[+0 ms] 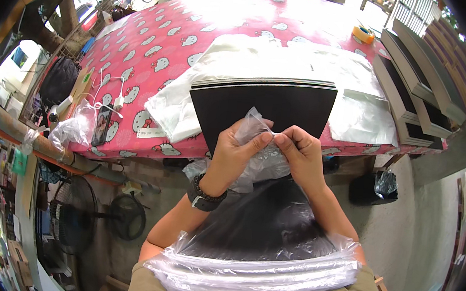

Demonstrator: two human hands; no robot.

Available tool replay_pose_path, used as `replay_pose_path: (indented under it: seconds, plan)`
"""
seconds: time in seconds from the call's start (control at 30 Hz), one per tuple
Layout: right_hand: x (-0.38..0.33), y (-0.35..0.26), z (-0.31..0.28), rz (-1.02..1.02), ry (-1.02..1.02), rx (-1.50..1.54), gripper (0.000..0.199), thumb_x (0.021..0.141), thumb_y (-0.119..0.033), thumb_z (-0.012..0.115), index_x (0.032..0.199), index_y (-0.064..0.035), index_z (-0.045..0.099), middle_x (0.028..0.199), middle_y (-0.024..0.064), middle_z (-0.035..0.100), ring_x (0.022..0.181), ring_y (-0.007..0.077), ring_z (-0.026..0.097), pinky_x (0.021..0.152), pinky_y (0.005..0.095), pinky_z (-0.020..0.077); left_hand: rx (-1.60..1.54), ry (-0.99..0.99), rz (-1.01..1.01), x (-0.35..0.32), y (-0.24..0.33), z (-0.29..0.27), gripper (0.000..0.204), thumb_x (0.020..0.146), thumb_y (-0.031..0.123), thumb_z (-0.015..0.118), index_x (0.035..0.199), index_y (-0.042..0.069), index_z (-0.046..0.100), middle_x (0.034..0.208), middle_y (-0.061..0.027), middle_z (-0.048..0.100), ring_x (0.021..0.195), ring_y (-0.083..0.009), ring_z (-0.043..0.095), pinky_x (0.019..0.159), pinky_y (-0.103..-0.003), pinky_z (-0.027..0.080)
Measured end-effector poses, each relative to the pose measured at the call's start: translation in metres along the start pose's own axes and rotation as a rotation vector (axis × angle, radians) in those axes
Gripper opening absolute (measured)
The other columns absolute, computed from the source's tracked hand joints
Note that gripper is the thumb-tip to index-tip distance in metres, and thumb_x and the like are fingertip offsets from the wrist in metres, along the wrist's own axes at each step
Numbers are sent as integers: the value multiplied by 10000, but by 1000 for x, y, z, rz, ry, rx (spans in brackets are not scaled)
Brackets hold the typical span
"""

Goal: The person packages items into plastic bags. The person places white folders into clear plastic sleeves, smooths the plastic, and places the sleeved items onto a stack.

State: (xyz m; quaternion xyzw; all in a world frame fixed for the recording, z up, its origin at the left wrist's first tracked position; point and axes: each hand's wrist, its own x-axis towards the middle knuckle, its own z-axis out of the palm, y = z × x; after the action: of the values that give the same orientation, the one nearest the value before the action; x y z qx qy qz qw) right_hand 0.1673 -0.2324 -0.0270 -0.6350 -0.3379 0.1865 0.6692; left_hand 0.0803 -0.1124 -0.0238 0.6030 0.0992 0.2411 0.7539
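My left hand [237, 149] and my right hand [302, 153] meet in front of me, each pinching a thin clear plastic sheet [253, 126] between thumb and fingers. Crumpled plastic hangs below them. Just behind my hands, a stack of flat black boards [296, 104] with pale edges leans up at the table's near edge. On my lap rests a dark flat stack in clear plastic wrap [262, 218], its white layered edge [254, 274] against my shirt. A dark bracelet and a watch [205, 198] are on my left wrist.
White plastic sheets [172, 109] are spread over the pink patterned table [134, 35]. Thick black-and-grey boards [418, 90] are stacked at the right. A phone [102, 124] and white cable lie left; orange tape [363, 34] sits far right. A fan [73, 214] and a dark bin [373, 190] stand below.
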Motion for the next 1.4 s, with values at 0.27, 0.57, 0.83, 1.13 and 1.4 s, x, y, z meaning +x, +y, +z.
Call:
replay_pose_path:
  seconds: [0.27,0.57,0.83,1.13,1.4]
  plan:
    - [-2,0,10,-296,162,-256,181,803,-142,593,702,-2,539,522,-26,481,496,15,381,425,186,312,-177,-52,-69,0,-14,-5,189,786,230,628,729,58,575,650,64,490,588,-11,385,513,-183,307]
    - [-6,-3,0,-131,41,-164,169,814,-136,574,711,-5,543,505,4,463,481,31,392,428,203,338,-135,-15,-148,-7,6,-1,255,818,282,578,692,64,537,643,66,479,590,-18,416,529,-182,348]
    - [1,1,0,-236,106,-303,172,824,-146,556,749,5,523,506,58,442,461,65,408,435,212,348,-357,-265,-99,-9,-7,-5,272,824,313,550,810,45,506,643,2,491,601,-79,455,553,-231,380]
    - [-15,-22,-119,-277,-582,408,524,712,-328,680,1042,27,480,1000,179,524,951,263,505,817,365,387,-73,76,-65,-51,-1,-115,303,723,76,616,984,10,477,862,-53,542,750,-117,539,633,-262,463]
    - [-38,20,-139,-304,-1077,551,839,663,-501,656,1214,63,372,1145,322,428,1131,409,371,918,491,236,341,83,-263,-92,22,-127,445,668,211,678,1015,-19,519,928,-78,548,791,-114,541,667,-283,473]
